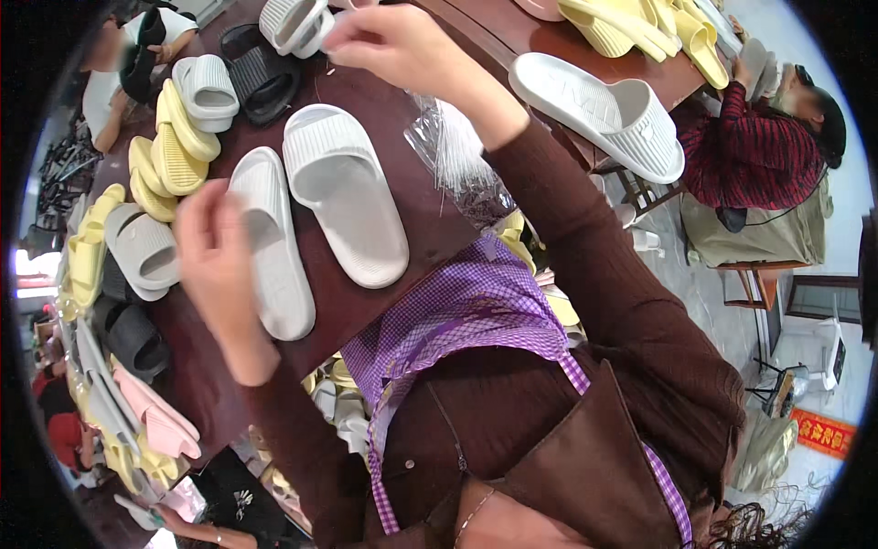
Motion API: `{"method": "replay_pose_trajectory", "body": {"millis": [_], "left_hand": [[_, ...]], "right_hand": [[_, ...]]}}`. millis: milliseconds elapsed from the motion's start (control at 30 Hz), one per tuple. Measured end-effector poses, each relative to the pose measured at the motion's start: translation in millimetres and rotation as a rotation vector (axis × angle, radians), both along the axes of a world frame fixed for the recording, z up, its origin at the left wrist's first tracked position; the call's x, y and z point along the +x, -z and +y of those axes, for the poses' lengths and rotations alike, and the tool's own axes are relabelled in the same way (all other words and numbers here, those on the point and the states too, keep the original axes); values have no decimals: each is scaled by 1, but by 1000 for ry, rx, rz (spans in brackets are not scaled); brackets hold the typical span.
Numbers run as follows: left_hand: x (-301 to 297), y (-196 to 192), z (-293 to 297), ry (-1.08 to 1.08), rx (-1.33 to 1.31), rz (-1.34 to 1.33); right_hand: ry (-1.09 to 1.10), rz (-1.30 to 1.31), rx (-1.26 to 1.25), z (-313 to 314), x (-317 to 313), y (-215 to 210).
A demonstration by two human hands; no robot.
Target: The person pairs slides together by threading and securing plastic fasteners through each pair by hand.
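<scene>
On the dark red table two light grey slide slippers lie side by side before me, the left slipper (273, 274) and the right slipper (366, 233). My left hand (218, 261) is raised beside or over the left slipper's edge, its curled fingers smeared by motion. Farther off, my right hand (389, 50) has its fingers drawn together near a pale grey slipper pair (294, 26). A faint thin strand shows below its fingertips; what it pinches, if anything, is too small to make out. A bundle of thin clear plastic strands (462, 160) lies under my right forearm.
Yellow slippers (178, 160), black slippers (261, 78), grey slippers (142, 247) and pink slippers (155, 412) line the table's left side. At the right lie a large white slipper (599, 114) and yellow slippers (631, 27). Other people sit around, one in a striped top (754, 156).
</scene>
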State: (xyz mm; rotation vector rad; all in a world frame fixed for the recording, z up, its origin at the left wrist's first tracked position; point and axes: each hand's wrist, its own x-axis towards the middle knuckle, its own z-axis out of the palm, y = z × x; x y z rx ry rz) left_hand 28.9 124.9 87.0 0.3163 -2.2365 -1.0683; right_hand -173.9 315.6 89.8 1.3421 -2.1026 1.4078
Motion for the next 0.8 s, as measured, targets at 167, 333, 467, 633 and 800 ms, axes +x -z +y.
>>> {"method": "replay_pose_trajectory", "body": {"millis": [167, 333, 467, 633, 800], "left_hand": [[-15, 53, 105, 439, -433, -24], [-33, 90, 146, 362, -623, -222], [-37, 99, 145, 378, -676, -256], [-34, 96, 149, 393, -623, -247], [-23, 76, 141, 371, -262, -268]], "right_hand": [[43, -355, -51, 31, 22, 45], [141, -509, -110, 49, 21, 92], [213, -449, -63, 54, 26, 94], [246, -414, -141, 54, 23, 104], [223, -439, -74, 56, 22, 105]]}}
